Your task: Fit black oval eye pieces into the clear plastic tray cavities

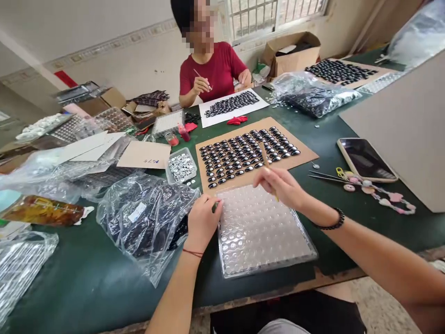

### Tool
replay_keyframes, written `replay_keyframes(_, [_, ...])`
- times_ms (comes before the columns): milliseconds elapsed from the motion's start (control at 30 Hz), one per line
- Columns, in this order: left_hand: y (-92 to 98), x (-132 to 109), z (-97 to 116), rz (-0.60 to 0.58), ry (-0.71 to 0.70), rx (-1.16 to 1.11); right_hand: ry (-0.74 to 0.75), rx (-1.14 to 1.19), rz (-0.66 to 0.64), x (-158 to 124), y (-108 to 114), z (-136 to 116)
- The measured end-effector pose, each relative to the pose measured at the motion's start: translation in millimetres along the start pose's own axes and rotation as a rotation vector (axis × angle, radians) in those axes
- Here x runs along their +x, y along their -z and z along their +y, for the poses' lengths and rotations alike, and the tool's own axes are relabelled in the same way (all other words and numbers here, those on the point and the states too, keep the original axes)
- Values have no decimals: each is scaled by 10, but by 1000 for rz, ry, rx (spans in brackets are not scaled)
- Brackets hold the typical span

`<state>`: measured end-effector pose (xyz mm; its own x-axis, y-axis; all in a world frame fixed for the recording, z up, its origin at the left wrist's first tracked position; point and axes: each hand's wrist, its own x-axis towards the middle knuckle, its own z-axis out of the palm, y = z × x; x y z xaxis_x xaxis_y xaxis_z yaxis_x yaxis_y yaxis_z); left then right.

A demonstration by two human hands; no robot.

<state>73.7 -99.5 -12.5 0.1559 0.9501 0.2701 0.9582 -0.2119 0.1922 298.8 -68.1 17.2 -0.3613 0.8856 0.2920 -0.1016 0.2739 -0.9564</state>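
Observation:
My right hand (280, 185) is closed around a thin wooden stick (264, 154), held upright over the far right part of a clear plastic tray (264, 236). The tray has rows of round hollows and lies flat near the table's front edge. At its far left corner is my left hand (204, 218), fingers curled and thumb against the rim. Just beyond the tray, a brown cardboard sheet (299, 162) carries rows of shiny black oval pieces (248, 150). The stick's lower tip is too small to make out.
A tub of small silvery discs (181, 167) and a plastic bag of dark material (146, 218) are to the left. On the right lie a phone (366, 159), tweezers (323, 176) and a beaded strap (385, 197). Across the table sits a co-worker (213, 69) holding a thin stick.

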Motion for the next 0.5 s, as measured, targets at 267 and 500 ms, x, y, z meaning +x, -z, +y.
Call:
replay_keyframes(267, [10, 27, -24, -32, 39, -36, -59, -34, -102, -215, 9, 94])
replay_keyframes(500, [-52, 92, -57, -147, 212, -257, -111, 85, -115, -265, -69, 25])
